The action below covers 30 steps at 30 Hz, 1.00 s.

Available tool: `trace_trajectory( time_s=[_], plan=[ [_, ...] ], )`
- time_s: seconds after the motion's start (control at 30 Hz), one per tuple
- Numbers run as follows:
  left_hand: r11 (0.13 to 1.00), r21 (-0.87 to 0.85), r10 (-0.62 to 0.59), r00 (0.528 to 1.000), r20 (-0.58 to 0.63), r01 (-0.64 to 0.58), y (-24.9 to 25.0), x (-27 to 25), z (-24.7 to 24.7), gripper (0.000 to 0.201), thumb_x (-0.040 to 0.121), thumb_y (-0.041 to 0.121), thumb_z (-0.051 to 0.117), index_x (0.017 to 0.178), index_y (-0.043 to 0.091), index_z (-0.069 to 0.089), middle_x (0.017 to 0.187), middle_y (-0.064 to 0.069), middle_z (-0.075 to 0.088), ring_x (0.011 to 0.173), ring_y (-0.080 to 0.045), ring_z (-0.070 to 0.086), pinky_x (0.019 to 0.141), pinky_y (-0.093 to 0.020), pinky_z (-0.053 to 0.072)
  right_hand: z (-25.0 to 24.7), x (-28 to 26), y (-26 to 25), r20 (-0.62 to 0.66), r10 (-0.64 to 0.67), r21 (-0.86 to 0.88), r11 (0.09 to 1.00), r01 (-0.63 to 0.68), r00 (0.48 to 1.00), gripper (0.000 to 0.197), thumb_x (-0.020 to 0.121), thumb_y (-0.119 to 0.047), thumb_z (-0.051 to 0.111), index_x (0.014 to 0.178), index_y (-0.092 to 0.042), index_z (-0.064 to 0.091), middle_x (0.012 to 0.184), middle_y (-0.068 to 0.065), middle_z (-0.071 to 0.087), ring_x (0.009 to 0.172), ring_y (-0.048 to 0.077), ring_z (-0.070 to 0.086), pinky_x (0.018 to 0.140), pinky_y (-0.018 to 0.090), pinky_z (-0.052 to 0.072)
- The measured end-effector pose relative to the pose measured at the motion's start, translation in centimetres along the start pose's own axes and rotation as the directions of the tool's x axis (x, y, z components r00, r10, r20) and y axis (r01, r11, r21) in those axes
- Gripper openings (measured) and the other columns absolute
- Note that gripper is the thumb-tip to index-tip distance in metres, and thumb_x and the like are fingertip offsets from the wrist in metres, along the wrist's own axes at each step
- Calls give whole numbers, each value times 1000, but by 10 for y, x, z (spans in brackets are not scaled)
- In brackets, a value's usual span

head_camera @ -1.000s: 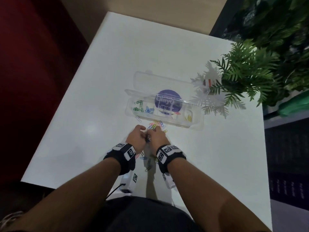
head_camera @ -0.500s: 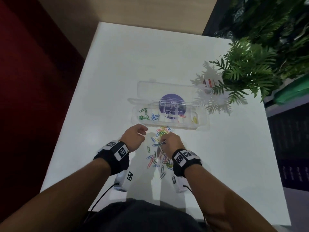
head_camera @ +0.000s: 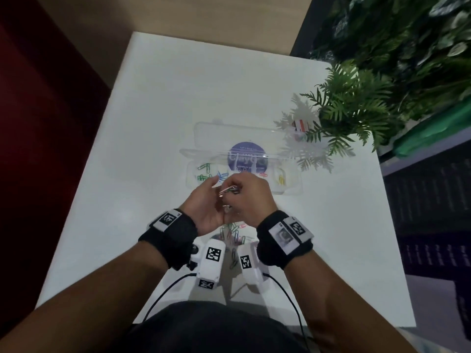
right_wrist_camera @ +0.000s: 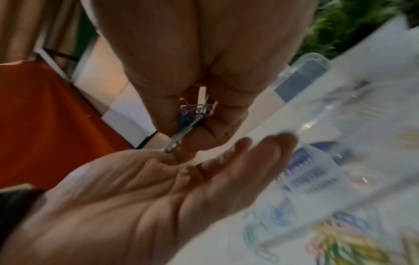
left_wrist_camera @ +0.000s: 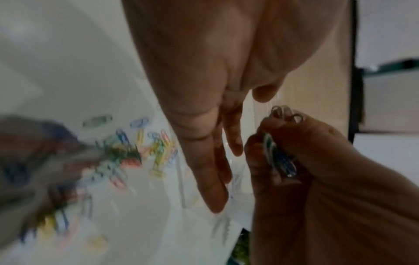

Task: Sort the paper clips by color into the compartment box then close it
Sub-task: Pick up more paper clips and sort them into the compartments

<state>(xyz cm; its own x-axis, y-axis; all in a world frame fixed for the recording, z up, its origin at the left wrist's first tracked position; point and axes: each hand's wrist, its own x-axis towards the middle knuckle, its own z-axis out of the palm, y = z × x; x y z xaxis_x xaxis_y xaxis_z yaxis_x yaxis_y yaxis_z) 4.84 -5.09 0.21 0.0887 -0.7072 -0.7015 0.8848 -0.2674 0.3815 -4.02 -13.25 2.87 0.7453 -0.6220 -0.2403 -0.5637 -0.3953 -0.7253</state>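
A clear compartment box [head_camera: 293, 186] lies open on the white table, its lid [head_camera: 204, 132] folded back with a purple round label [head_camera: 246, 155]. Green clips [head_camera: 204, 171], blue clips [head_camera: 222, 176] and yellow clips [head_camera: 281, 178] lie in separate compartments. My right hand [head_camera: 248, 197] is raised just in front of the box and pinches a small bunch of mixed clips [right_wrist_camera: 192, 116]. My left hand [head_camera: 206, 202] is held beside it, palm up with straight fingers [right_wrist_camera: 267, 148], holding nothing. A loose pile of coloured clips [left_wrist_camera: 127, 152] lies on the table below both hands.
A fern-like plant [head_camera: 344, 108] overhangs the table's right far corner, with a small red-and-white object [head_camera: 300, 124] under its fronds. The table edge [head_camera: 84, 174] drops off on the left beside a dark red wall. White wrist cameras [head_camera: 211, 261] hang under both wrists.
Both hands have risen off the table from the pile toward the box. My right hand now carries a bunch of clips, and my left hand has opened palm up beside it.
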Motion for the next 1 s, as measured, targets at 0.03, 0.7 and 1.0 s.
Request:
trace_trajectory(
  time_s=[0.03, 0.7, 1.0],
  plan=[
    [996, -86, -1, 1000, 18, 3, -2, -1, 5, 47, 101, 37, 28, 95, 5, 62, 73, -9, 68, 56, -20, 65, 53, -30, 56, -2, -2, -4, -4, -51, -28, 998, 51, 999, 15, 78, -7, 62, 88, -16, 71, 92, 0, 61, 79, 10, 53, 66, 9, 37],
    [952, -294, 126, 985, 117, -87, -8, -16, 39, 58, 101, 32, 26, 89, -6, 67, 81, -19, 69, 71, -25, 70, 64, -37, 59, -58, -7, 2, 116, -328, -234, 908, 347, 937, 14, 86, -23, 60, 93, -24, 72, 85, -5, 62, 80, 11, 55, 79, 26, 44],
    [975, -200, 115, 988, 102, -93, -10, -15, 38, 46, 102, 32, 25, 102, 2, 60, 80, -12, 68, 72, -21, 68, 62, -33, 58, -45, -1, -9, 187, -306, -300, 887, 351, 934, 8, 87, -22, 60, 86, -21, 68, 81, -3, 55, 78, 15, 53, 71, 30, 40]
  ],
)
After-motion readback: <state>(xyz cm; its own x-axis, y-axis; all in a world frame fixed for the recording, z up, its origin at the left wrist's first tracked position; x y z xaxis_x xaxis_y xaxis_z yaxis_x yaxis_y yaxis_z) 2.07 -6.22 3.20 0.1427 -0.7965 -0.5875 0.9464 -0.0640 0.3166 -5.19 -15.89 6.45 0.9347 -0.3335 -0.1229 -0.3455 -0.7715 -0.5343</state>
